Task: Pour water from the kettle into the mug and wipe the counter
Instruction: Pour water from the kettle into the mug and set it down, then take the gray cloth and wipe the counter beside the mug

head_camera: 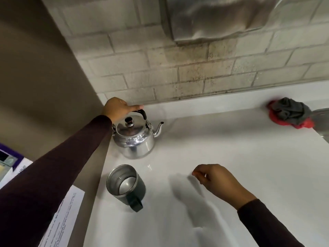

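Observation:
A shiny steel kettle [134,138] with a black knob and black handle stands on the white counter [231,166] near the back left corner, its spout pointing right. My left hand [116,109] lies over the handle with the fingers stretched out flat, not curled round it. In front of the kettle stands a dark mug [125,184] with a steel inside, water showing at its bottom and its handle facing me. My right hand [217,180] hovers over the counter to the right of the mug, fingers loosely bent, holding nothing. A red and grey cloth [290,114] lies bunched at the far right by the wall.
A tiled wall runs along the back and a beige side wall closes off the left. A steel hood [222,18] hangs above. Printed papers [60,220] hang on the left. A grey metal rim [322,120] shows at the right edge next to the cloth.

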A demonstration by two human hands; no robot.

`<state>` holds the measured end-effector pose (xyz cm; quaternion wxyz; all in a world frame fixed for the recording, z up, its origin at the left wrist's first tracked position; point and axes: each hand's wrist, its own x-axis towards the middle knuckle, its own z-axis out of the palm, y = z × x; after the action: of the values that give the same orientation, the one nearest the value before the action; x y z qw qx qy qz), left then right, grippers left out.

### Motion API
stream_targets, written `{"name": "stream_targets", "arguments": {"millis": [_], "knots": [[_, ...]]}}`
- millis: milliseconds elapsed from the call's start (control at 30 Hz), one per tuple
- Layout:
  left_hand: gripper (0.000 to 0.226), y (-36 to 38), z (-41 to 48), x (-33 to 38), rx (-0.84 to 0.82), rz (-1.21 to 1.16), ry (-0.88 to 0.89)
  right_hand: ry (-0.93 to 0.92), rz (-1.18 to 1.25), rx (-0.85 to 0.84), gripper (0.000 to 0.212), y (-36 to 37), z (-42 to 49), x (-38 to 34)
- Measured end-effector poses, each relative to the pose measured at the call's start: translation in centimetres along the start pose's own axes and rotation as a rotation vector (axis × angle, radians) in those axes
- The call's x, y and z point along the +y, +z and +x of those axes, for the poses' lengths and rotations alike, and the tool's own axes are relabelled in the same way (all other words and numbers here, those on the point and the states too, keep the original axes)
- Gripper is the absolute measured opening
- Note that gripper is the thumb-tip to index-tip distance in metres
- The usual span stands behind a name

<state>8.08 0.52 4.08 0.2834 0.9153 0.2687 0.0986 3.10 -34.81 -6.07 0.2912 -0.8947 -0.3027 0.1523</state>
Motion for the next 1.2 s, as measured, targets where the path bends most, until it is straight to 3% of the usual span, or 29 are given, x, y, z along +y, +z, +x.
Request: {"name": "stream_targets", "arguments": {"millis": [467,533,633,733,833,900,1000,1200], "knots": [[0.064,3.2,2.3,-3.3,-0.025,-0.042,0.003,0.074,0.020,0.023,0.018,0.9,-0.8,-0.3],[0.054,3.0,1.9,-2.9,-0.047,0.038,0.015,0.080,0.027,0.034,0.018,0.9,-1.2,-0.4],[0.043,2.9,0.4,-2.2,0.098,0.203,0.148,0.084,0.027,0.056,0.019,0.8,-2.1,-0.8],[0.023,3.5,-3.7,-0.3,0.169,-0.113,0.266,0.087,0.021,0.069,0.020,1.0,-3.3,-1.0],[0.008,5.3,-10.3,1.5,0.069,-0.341,0.351,0.094,0.026,0.084,0.020,1.3,-4.8,-1.1],[0.011,6.6,-14.9,2.1,-0.016,-0.392,0.374,0.109,0.037,0.080,0.020,1.5,-5.6,-1.0],[0.025,8.9,-20.8,2.4,-0.154,-0.509,0.295,0.142,0.067,0.073,0.019,1.7,-7.1,-0.4],[0.021,13.7,-27.6,3.4,-0.292,-0.662,0.147,0.185,0.108,0.143,0.019,0.9,-10.0,2.4]]}}
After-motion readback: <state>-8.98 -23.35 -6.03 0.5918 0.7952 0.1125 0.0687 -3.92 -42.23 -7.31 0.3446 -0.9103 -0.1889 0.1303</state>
